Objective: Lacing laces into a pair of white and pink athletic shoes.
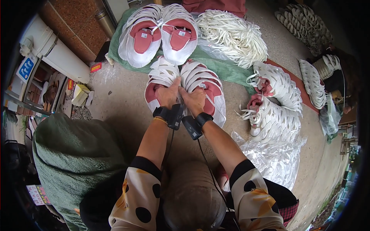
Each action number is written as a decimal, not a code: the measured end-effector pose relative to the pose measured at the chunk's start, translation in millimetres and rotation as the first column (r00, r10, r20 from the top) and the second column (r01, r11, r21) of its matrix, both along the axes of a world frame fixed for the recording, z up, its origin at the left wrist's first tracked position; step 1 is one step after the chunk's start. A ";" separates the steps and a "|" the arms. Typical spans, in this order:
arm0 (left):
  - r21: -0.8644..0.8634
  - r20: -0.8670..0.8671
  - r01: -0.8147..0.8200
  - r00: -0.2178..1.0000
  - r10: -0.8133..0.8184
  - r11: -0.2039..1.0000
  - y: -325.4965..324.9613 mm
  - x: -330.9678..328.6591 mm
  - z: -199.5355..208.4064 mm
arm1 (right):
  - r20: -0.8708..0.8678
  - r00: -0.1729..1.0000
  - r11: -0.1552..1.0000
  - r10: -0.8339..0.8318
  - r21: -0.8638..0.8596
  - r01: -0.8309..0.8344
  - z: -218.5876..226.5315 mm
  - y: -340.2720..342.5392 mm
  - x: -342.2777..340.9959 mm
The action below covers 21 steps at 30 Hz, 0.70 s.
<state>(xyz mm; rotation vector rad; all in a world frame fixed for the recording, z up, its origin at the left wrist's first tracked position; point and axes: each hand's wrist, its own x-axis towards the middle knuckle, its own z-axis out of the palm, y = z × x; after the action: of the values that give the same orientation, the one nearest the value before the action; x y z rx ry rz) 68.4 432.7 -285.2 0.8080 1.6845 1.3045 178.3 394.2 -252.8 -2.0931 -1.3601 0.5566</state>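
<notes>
Item 1: L hand [167, 97], on L stack of white shoe uppers [161, 76], fingers dipping into the red lining. Item 2: R hand [194, 101], on R stack of white uppers [200, 78], nr its red lining. Both hands close tog., thumbs side by side; fingers partly hid., so can't tell if either is gripping or just resting.

Loc.: both stacks side by side on concrete floor [115, 92], in front of me.

Also: black wrist unit [176, 116] on each wrist, w/ cable. Beyond: 2 more stacks, white w/ red insoles [179, 40], on green sheet [233, 73]; heap of white laces [233, 36] to their R. My R: 2 lace-covered stacks [279, 86], clear plastic [271, 161] nr them. My L: lge green sack [73, 158].
</notes>
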 end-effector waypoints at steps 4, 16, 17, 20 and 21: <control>-0.182 -0.304 0.033 0.949 -0.088 0.983 -32.4 20.4 38.6 | -0.097 0.990 0.992 -0.100 0.065 0.106 -20.9 -11.8 27.7; -0.092 -0.147 0.728 0.665 -0.733 0.679 -176.8 9.7 86.0 | -0.273 0.961 0.988 -0.041 -0.151 -0.001 14.2 -214.2 122.0; -0.199 -0.212 0.748 0.598 -0.773 0.633 -174.4 6.2 80.0 | -0.081 0.997 0.982 0.010 -0.189 -0.025 -4.9 -218.6 129.6; -0.220 -0.361 0.732 0.554 -0.751 0.645 -187.4 -8.9 99.6 | -0.161 0.986 0.941 -0.054 -0.338 -0.004 -22.7 -244.2 141.3; -0.174 -0.412 0.752 0.530 -0.741 0.635 -180.5 -0.5 104.0 | 0.095 0.991 0.987 -0.090 -0.125 0.102 -66.0 -260.9 159.8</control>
<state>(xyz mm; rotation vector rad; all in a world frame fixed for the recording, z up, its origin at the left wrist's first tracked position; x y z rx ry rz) 68.0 252.2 -181.2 1.7294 1.3456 0.5265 338.0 133.4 -318.8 -2.2999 -1.2944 0.5291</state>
